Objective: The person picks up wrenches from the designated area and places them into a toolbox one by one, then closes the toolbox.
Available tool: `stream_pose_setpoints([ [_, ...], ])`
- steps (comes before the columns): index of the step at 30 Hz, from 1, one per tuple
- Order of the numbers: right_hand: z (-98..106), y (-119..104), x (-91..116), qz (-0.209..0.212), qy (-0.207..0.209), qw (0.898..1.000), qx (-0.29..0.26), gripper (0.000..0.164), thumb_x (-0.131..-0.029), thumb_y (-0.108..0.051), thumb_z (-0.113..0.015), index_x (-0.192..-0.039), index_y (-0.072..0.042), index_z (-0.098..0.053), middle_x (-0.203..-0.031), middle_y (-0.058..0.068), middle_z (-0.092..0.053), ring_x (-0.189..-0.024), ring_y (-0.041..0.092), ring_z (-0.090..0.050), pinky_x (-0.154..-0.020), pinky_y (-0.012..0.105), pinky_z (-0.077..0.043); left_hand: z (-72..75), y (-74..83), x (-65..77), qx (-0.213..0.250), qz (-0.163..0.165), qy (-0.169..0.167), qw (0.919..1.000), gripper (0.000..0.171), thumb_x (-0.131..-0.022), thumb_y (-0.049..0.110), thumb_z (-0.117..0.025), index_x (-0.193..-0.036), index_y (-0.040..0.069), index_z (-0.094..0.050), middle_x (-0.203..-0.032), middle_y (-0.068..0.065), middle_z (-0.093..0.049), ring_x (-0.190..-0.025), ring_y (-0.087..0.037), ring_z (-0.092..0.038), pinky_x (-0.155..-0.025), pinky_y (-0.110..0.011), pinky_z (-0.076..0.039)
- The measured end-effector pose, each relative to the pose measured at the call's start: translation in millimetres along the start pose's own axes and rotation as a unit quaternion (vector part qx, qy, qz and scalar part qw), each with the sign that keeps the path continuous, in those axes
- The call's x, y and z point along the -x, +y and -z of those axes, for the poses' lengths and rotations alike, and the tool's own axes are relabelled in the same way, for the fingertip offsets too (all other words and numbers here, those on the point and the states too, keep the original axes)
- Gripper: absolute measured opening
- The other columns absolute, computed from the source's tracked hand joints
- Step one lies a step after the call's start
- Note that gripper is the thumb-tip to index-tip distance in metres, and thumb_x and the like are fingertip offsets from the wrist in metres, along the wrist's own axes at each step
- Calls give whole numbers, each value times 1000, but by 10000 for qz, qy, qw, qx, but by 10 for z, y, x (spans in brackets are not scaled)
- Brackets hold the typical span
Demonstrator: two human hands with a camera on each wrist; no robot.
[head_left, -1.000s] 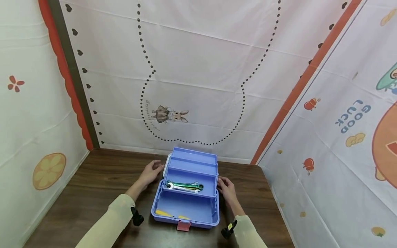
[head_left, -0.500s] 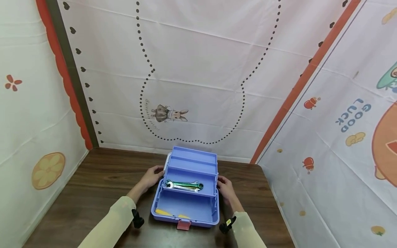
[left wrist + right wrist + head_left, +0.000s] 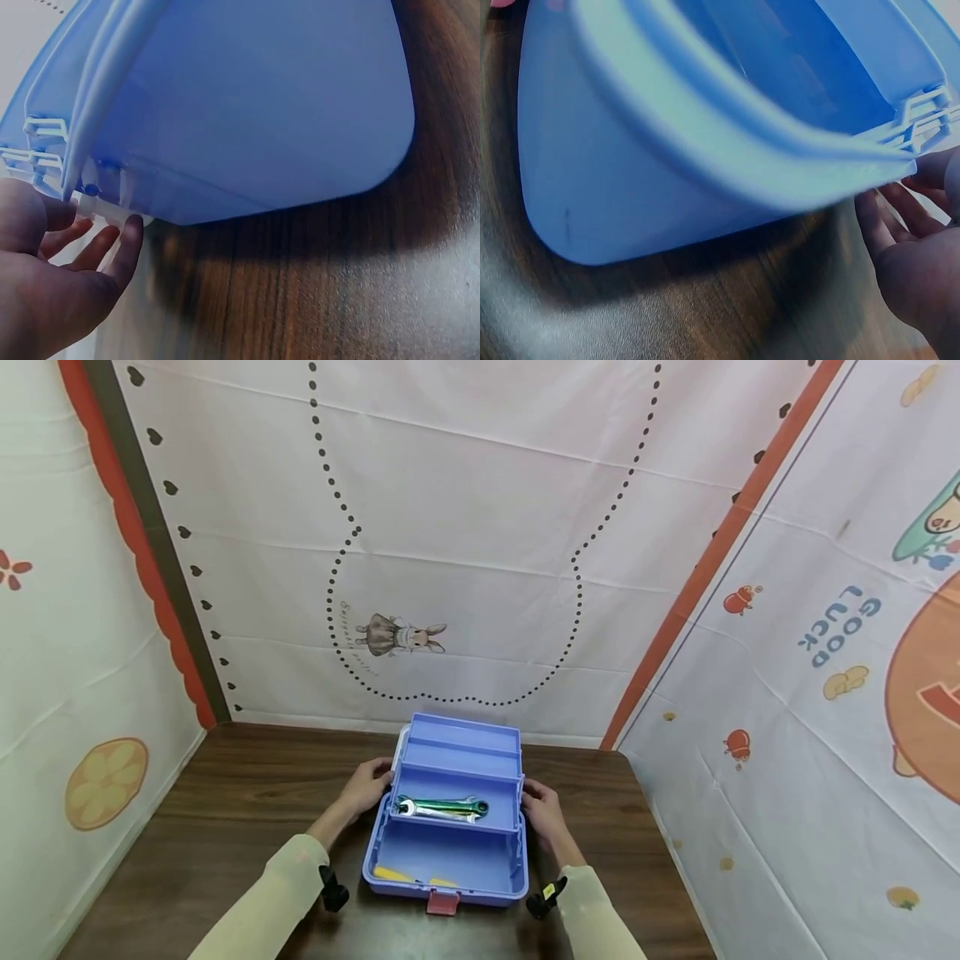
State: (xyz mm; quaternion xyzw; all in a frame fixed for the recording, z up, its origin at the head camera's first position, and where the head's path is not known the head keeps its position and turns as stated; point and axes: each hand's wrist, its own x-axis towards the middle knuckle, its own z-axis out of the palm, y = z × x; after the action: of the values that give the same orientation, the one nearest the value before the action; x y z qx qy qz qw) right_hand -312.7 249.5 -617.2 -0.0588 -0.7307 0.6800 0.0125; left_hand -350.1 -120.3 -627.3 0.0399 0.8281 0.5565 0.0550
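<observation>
A blue toolbox [image 3: 480, 896] stands unfolded on the table, its stepped trays raised toward the back. Several wrenches [image 3: 444, 810], green and silver, lie in the lower tray. Two yellow pieces [image 3: 392, 875] show in the bottom compartment, mostly hidden by its front wall. At the back left corner my left hand [image 3: 366, 787] pinches the edge of the whitish lid [image 3: 112, 212], thumb in front and fingers behind. My right hand [image 3: 544, 807] curls round the back right corner beside the tray hinges [image 3: 922, 120]; its fingertips are partly hidden behind the box.
The dark wooden table [image 3: 270, 777] extends to both sides of the box. A patterned cloth wall [image 3: 480, 610] rises close behind it, with more cloth at left and right. A pinkish-red latch [image 3: 442, 903] hangs from the box front.
My left fingers have come in against the box's back left corner and lowered onto the lid. My right hand has shifted slightly closer round its corner. The box and wrenches stay put.
</observation>
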Motion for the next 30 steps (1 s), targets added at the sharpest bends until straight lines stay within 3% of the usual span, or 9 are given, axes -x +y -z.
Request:
stream_pose_setpoints([
  [5,-47,-107,46,204,197,9993,-249,34,-100,11,-56,-133,17,-62,-107,13,-72,-86,12,-64,-72,23,-55,23,48,13,64,-234,196,9995,41,-110,6,-54,-149,-4,-54,-146,-28,-57,-129,-41,-59,-108,-56,-47],
  [10,-84,-181,136,211,508,9980,-308,36,-102,5,-59,-137,15,-62,-119,22,-72,-87,12,-65,-72,24,-56,47,89,40,139,-330,287,9989,41,-109,5,-57,-149,0,-56,-146,-25,-58,-126,-38,-61,-103,-51,-52],
  [14,-98,-199,151,63,634,9957,-665,38,-109,-8,-57,-143,10,-60,-123,19,-73,-86,8,-68,-72,22,-56,91,161,45,237,-403,316,9984,40,-112,13,-55,-150,1,-57,-142,-23,-62,-124,-36,-63,-102,-48,-52],
  [19,-80,-247,145,236,510,9955,-761,42,-113,-17,-54,-144,10,-58,-126,18,-72,-92,9,-70,-76,23,-58,169,281,72,402,-463,344,9975,44,-115,26,-48,-151,1,-55,-140,-22,-64,-122,-35,-64,-102,-48,-52],
  [24,3,-337,213,363,223,9973,-593,51,-114,-29,-52,-144,12,-57,-137,30,-64,-117,30,-70,-89,31,-60,246,412,149,511,-509,244,9971,52,-116,38,-44,-152,2,-55,-144,-21,-63,-122,-35,-65,-107,-53,-50],
  [27,61,-380,271,437,-1,9980,-460,61,-114,-39,-51,-146,13,-54,-143,34,-58,-130,43,-61,-100,41,-57,292,489,219,343,-569,231,9975,61,-115,48,-41,-151,1,-55,-141,-21,-65,-118,-36,-68,-107,-55,-50],
  [30,95,-425,328,519,-135,9978,-403,65,-113,-42,-50,-144,15,-54,-143,36,-57,-134,49,-55,-106,47,-52,334,562,299,64,-539,239,9982,71,-112,57,-38,-150,0,-56,-135,-22,-68,-117,-39,-69,-106,-56,-50],
])
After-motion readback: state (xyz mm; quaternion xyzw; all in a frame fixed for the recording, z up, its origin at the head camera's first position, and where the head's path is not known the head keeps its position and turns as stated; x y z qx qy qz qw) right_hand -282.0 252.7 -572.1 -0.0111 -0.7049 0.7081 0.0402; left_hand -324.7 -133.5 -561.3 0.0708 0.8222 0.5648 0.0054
